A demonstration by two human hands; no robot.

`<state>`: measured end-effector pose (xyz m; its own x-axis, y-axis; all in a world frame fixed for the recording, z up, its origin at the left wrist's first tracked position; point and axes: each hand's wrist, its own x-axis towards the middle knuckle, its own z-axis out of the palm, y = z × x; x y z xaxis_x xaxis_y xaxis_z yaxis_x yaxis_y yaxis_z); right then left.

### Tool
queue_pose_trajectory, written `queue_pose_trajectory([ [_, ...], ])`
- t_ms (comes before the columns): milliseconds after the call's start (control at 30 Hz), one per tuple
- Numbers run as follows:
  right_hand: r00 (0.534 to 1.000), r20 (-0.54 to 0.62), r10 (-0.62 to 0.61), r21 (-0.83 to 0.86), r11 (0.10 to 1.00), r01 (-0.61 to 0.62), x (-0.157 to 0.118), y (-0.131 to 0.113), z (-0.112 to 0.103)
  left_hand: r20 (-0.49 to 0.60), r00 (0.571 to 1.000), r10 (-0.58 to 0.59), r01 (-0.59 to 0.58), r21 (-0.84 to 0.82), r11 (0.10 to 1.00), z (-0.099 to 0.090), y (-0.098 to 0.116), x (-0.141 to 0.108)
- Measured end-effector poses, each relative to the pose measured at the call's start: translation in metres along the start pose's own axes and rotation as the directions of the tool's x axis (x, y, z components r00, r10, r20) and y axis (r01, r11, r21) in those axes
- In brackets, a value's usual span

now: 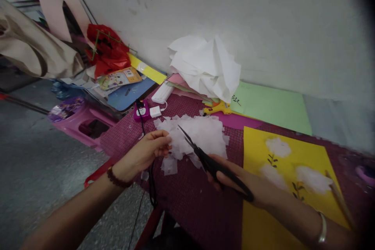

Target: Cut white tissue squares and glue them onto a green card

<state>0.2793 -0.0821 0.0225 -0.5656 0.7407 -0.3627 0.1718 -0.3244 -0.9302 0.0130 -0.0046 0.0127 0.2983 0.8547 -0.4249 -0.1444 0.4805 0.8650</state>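
Observation:
My right hand (225,172) is closed around a pair of black scissors (202,156), whose narrow blades point up and left over a heap of small white tissue-paper squares (202,134). At the heap's left edge is my left hand (159,143), thumb and fingertips pinched together. White paper lies right behind those fingertips, so what they hold cannot be made out. A few loose squares lie at the heap's front. To the right, partly under my right forearm, rests a yellow sheet (254,148) bearing white paper flowers (278,147) with dark leafy stems.
Crumpled white paper (205,66) stands against the wall. Before it are a yellow glue gun (218,108), a green sheet (272,103) and a white power strip (162,93). A purple plug block (141,111) has a black cable hanging off the table edge. A pink stool (84,121) stands left.

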Motion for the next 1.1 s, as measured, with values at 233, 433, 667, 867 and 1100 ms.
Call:
queue_pose_trajectory([
  [233, 0.997, 0.048, 0.065, -0.071, 0.996, -0.062, -0.007, 0.002, -0.001, -0.098, 0.983, 0.158, -0.171, -0.142, 0.975, 0.008, 0.004, 0.001],
  [433, 0.998, 0.066, 0.022, -0.047, 0.999, -0.019, 0.002, -0.003, 0.002, -0.017, 0.996, 0.09, -0.09, -0.034, 0.995, 0.013, -0.002, 0.0],
  [667, 0.999, 0.038, -0.023, 0.043, 0.999, 0.021, 0.01, 0.0, 0.003, -0.017, 0.995, 0.095, -0.095, -0.022, 0.995, 0.009, -0.002, 0.003],
  [867, 0.999, 0.048, -0.005, 0.034, 0.999, 0.004, 0.013, 0.0, 0.003, -0.048, 0.997, 0.055, -0.056, -0.022, 0.998, 0.008, -0.003, 0.004],
  [1100, 0.989, 0.106, -0.101, 0.123, 0.989, 0.088, -0.017, 0.006, -0.005, 0.016, 0.99, 0.143, -0.141, 0.314, 0.939, -0.006, 0.01, 0.014],
])
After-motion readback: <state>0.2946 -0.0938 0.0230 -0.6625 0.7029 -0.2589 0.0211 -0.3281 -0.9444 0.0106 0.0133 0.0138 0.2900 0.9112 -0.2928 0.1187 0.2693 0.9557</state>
